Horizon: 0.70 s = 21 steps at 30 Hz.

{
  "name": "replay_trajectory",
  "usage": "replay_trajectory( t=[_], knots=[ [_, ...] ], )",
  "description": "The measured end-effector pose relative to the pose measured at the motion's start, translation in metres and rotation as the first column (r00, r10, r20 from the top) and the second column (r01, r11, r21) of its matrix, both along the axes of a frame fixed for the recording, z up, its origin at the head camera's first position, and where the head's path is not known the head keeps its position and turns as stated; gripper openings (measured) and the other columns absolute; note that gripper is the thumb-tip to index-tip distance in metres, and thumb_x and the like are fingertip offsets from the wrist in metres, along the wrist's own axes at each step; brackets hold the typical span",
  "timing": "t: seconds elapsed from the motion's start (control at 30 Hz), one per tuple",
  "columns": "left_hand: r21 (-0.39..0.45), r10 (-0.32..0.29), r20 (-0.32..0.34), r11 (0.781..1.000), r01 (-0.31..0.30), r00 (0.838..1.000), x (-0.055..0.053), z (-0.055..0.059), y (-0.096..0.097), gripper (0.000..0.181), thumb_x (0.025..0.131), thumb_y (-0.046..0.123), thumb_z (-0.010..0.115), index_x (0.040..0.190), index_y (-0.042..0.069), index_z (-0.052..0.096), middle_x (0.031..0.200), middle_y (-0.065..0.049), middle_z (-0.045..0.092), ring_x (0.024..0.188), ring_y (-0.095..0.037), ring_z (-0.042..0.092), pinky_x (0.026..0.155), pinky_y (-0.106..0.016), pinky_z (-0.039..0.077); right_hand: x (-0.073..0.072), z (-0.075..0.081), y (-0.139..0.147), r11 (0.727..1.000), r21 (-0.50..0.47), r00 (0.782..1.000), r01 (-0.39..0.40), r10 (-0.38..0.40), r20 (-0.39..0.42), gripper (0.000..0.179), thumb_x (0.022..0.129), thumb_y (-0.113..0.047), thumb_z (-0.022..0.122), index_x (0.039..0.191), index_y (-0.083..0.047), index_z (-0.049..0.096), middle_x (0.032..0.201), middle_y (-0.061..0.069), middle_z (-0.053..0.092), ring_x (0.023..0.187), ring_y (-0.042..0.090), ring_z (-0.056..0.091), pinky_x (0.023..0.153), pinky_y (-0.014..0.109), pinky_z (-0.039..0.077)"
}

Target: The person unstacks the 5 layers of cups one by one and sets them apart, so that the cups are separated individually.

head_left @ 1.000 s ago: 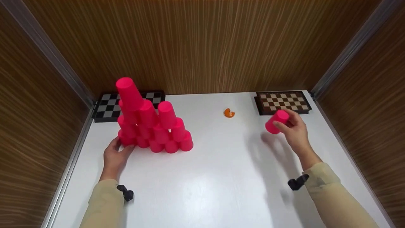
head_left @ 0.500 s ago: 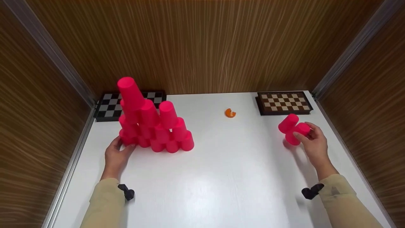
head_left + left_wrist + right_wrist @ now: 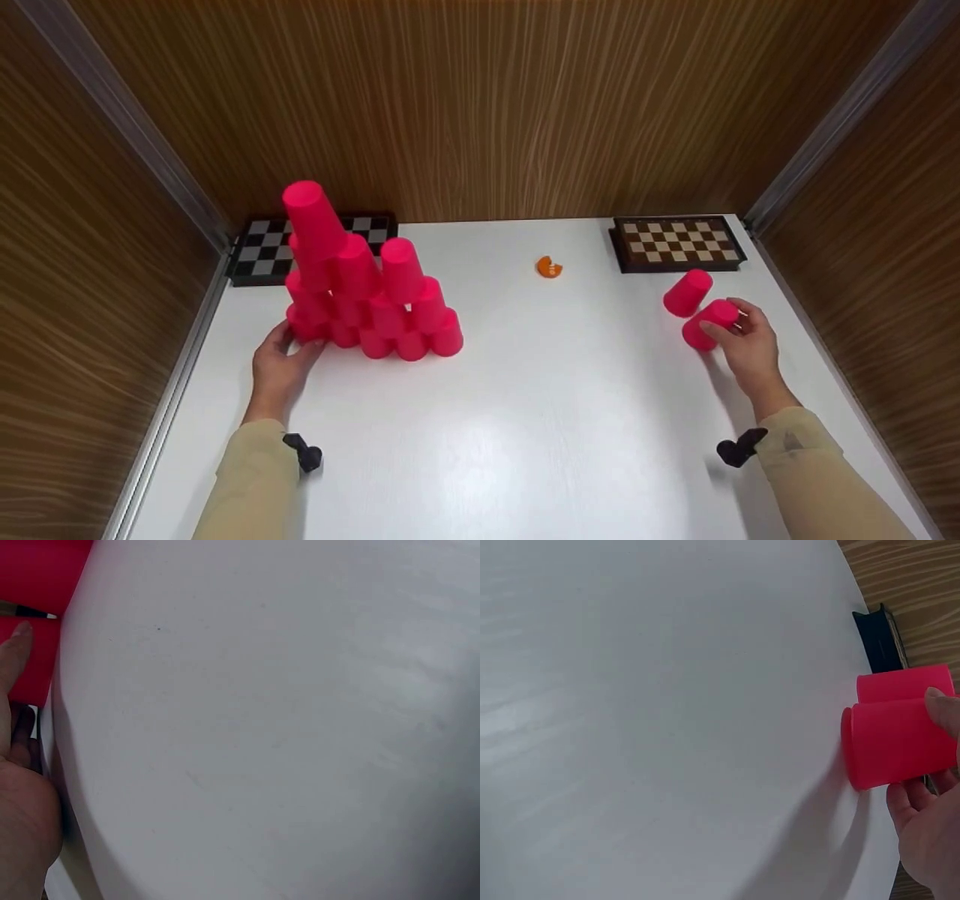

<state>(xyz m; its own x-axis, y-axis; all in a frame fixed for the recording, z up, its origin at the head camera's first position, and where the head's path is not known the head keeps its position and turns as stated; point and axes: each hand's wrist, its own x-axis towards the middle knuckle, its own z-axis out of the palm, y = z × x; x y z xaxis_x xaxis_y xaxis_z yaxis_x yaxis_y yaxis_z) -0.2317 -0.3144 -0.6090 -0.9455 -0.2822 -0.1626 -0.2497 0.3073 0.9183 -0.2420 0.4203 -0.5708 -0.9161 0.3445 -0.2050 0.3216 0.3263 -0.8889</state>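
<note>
A stepped stack of upside-down pink cups (image 3: 356, 277) rises at the left in the head view, its highest cup over the left end. My left hand (image 3: 276, 375) holds the lowest cup at that end (image 3: 303, 327); the left wrist view has the thumb (image 3: 16, 652) against its side. On the right, my right hand (image 3: 752, 356) grips another pink cup (image 3: 700, 334) between thumb and fingers. A doubled rim (image 3: 849, 750) shows at its wide end in the right wrist view. Just behind it a single pink cup (image 3: 686, 294) stands upside down.
A black-and-grey checkered board (image 3: 259, 251) lies behind the stack. At the back right is a brown-and-cream checkered board (image 3: 679, 241), close behind the single cup. An orange round piece with a notch (image 3: 548, 268) lies between them on the white table (image 3: 510, 397). Wooden panels (image 3: 480, 112) enclose the back and sides.
My right hand has moved right and toward me with its cup. A single cup, not visible a second ago, now shows behind it. My left hand has stayed at the stack.
</note>
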Motion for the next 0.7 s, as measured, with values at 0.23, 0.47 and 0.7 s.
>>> replay_trajectory(
  t=[0.23, 0.47, 0.7],
  knots=[
    [-0.015, -0.007, -0.035, 1.000, 0.007, 0.999, -0.0022, -0.0025, -0.0007, 0.086, 0.096, 0.039, 0.081, 0.167, 0.019, 0.036, 0.167, -0.007, 0.042, 0.157, -0.025, 0.032, 0.121, -0.043, 0.041, -0.0058, -0.0042, 0.0023, 1.000, -0.022, 1.000, 0.003, -0.003, -0.007, 0.088, 0.101, -0.038, 0.075, 0.169, -0.017, 0.022, 0.172, 0.017, 0.026, 0.157, 0.041, 0.028, 0.122, 0.047, 0.038],
    [-0.021, -0.001, -0.021, 1.000, 0.000, 1.000, -0.0033, -0.0035, -0.0014, 0.088, 0.095, 0.042, 0.081, 0.167, 0.020, 0.035, 0.168, -0.006, 0.041, 0.157, -0.025, 0.031, 0.121, -0.044, 0.040, -0.0089, -0.0027, 0.0039, 1.000, -0.006, 1.000, -0.014, 0.014, 0.008, 0.091, 0.101, -0.040, 0.074, 0.169, -0.016, 0.019, 0.174, 0.017, 0.021, 0.159, 0.043, 0.022, 0.122, 0.051, 0.036],
    [-0.014, 0.006, -0.022, 1.000, -0.007, 1.000, -0.0030, -0.0033, -0.0010, 0.087, 0.095, 0.040, 0.081, 0.167, 0.019, 0.036, 0.167, -0.006, 0.042, 0.157, -0.025, 0.031, 0.122, -0.043, 0.039, -0.0097, -0.0054, 0.0052, 0.999, 0.018, 0.999, -0.039, 0.039, 0.020, 0.093, 0.101, -0.040, 0.074, 0.170, -0.015, 0.017, 0.173, 0.019, 0.021, 0.158, 0.045, 0.021, 0.122, 0.053, 0.037]
  ],
)
